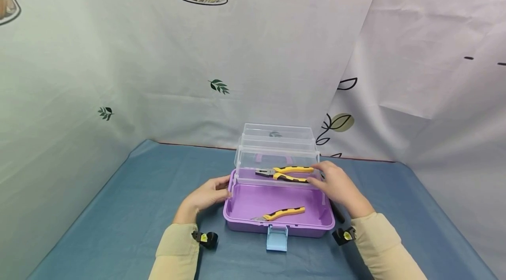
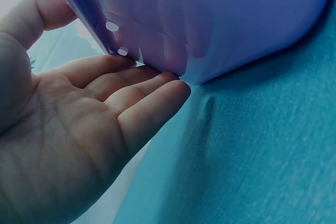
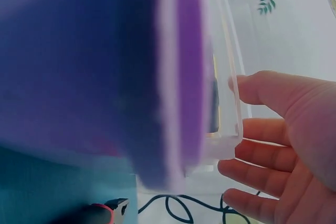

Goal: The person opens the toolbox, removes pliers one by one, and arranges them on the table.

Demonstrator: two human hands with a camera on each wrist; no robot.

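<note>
A purple toolbox (image 1: 276, 227) lies open, with a blue latch (image 1: 276, 238) at its front. A clear tray (image 1: 257, 181) at the back of the box bears yellow-and-black pliers (image 1: 292, 169). In the box's bottom lies a smaller yellow-handled tool (image 1: 284, 213) with a metal tip. My left hand (image 1: 207, 195) grips the box's left side, thumb over the rim and fingers against the outer wall (image 2: 152, 24). My right hand (image 1: 340, 185) holds the tray's right end, thumb at one edge and fingers at the end wall in the right wrist view.
Behind the tray rises the clear lid (image 1: 276, 132). To the right of the box lies a black-handled tool (image 1: 337, 212), partly hidden; its red ring and metal end (image 3: 121, 205) show in the right wrist view. Blue cloth (image 1: 158, 183) covers the table.
</note>
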